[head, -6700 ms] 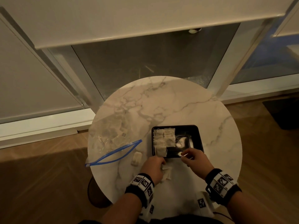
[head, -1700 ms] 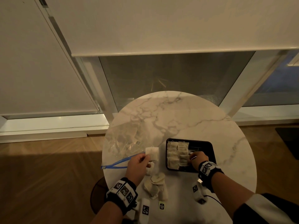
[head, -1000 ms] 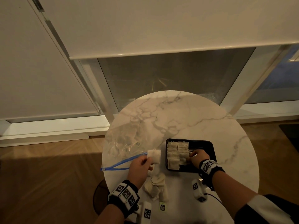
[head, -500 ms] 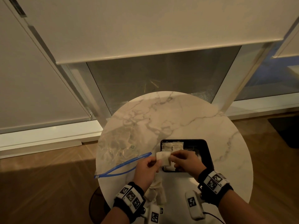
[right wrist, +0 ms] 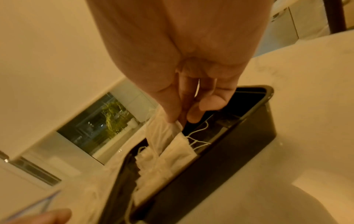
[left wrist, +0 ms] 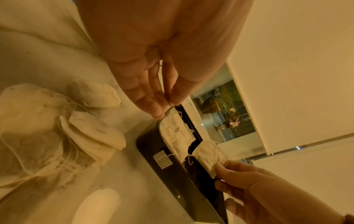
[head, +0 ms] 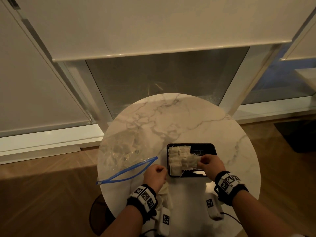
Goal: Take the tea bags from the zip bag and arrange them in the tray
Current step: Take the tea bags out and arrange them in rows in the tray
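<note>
Placement step, right hand (head: 210,165) nearer.
It pinches a tea bag (head: 192,161) over the tray (head: 207,146), beside the filled rows (head: 177,155); left hand (head: 154,175) loosely curled, empty.

— Where does the tray (head: 207,147) sit?
— On the table (head: 179,120), just beyond the right hand (head: 211,165), rows of tea bags (head: 177,157) in its left half.
— And the zip bag (head: 123,151)?
— Left of the left hand (head: 154,175); loose tea bags (left wrist: 63,136) lie under that wrist.
</note>
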Motion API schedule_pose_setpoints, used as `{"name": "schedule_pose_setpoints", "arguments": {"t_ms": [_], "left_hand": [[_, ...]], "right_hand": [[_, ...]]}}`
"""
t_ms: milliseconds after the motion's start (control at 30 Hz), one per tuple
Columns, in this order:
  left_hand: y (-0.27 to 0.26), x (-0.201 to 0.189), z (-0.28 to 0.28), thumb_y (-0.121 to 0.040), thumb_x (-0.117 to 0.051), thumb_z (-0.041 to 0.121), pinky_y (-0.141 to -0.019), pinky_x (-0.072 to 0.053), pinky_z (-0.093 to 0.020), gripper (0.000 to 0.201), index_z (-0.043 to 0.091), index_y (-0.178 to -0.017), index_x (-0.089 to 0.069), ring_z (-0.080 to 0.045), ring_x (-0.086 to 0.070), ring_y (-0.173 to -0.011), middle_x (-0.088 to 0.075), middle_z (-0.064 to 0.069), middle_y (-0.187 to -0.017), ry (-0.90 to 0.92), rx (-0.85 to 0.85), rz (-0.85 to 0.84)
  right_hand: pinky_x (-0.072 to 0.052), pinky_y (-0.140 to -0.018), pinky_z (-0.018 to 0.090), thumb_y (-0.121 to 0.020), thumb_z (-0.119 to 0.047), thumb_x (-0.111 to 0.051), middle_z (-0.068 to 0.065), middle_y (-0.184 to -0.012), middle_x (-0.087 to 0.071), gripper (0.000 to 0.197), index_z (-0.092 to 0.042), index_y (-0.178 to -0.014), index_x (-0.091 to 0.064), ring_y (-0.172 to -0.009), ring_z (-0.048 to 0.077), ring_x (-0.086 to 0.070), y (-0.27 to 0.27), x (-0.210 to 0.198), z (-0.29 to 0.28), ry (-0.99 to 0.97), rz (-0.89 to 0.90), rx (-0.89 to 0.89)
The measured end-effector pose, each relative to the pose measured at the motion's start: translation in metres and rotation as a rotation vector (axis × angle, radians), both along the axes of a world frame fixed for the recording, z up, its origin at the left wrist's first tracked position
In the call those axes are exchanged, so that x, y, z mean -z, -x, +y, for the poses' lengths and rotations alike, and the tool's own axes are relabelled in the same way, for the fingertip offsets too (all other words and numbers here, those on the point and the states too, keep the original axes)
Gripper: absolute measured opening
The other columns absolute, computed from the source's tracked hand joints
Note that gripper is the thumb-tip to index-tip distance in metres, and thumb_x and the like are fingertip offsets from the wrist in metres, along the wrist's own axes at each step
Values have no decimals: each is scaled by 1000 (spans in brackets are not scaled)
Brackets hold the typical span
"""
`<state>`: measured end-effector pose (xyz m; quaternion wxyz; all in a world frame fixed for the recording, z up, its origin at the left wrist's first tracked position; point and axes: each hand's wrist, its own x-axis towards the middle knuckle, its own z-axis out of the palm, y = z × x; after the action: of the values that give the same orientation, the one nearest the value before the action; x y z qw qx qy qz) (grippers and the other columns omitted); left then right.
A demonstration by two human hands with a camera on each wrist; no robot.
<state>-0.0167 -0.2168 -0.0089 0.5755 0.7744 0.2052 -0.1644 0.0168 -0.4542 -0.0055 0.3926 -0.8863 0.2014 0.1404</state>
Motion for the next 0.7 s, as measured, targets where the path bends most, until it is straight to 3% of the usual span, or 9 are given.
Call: {"name": "schedule_pose_setpoints", "arguments": {"t_ms": [100,200,267,367,500,700], "left_hand": [[-7,7,-6,-90,-67,17,-74,-62,-38,8,19,-82,-70,-20,-72,-73,-74,-5,-77,-52,30,29],[-10,14,-11,-86,-72,19,-73,-63,-40,6,17,-80,-72,-20,-73,-69,-74,-6,-71,-69,44,57],[-11,24,-13,-81,-75,21,-72,-63,-40,9,23,-73,-71,-19,-73,-69,-74,-3,-69,-102,63,77],[-12,37,-13,-77,-79,25,-73,-63,-39,9,26,-73,-71,-19,-73,-72,-74,-1,-70,-140,79,105],[-13,31,-15,-81,-76,20,-67,-64,-36,5,17,-84,-73,-16,-72,-62,-73,-3,-70,-118,60,121],[-16,31,-17,-83,-76,14,-64,-64,-41,5,12,-85,-72,-22,-72,-60,-73,-10,-70,-61,6,158]], "right_hand": [[-51,-72,27,-85,-20,-71,0,-85,-68,11,-26,-79,-65,-81,18,-64,-5,9,0,143,86,-82],[-52,-69,26,-83,-20,-71,1,-84,-68,18,-29,-70,-62,-79,18,-65,-12,14,4,185,171,-114],[-53,-68,26,-83,-20,-70,3,-84,-69,15,-28,-72,-63,-77,19,-66,-16,17,7,194,211,-138],[-59,-78,33,-85,-17,-66,4,-86,-68,8,-23,-79,-66,-81,21,-67,-21,18,11,206,233,-140],[-58,-80,34,-86,-16,-63,6,-85,-68,6,-19,-83,-66,-81,22,-66,-27,22,15,225,275,-150],[-58,-78,32,-83,-17,-66,7,-88,-70,6,-18,-82,-72,-84,25,-66,-30,26,20,219,309,-161]]}}
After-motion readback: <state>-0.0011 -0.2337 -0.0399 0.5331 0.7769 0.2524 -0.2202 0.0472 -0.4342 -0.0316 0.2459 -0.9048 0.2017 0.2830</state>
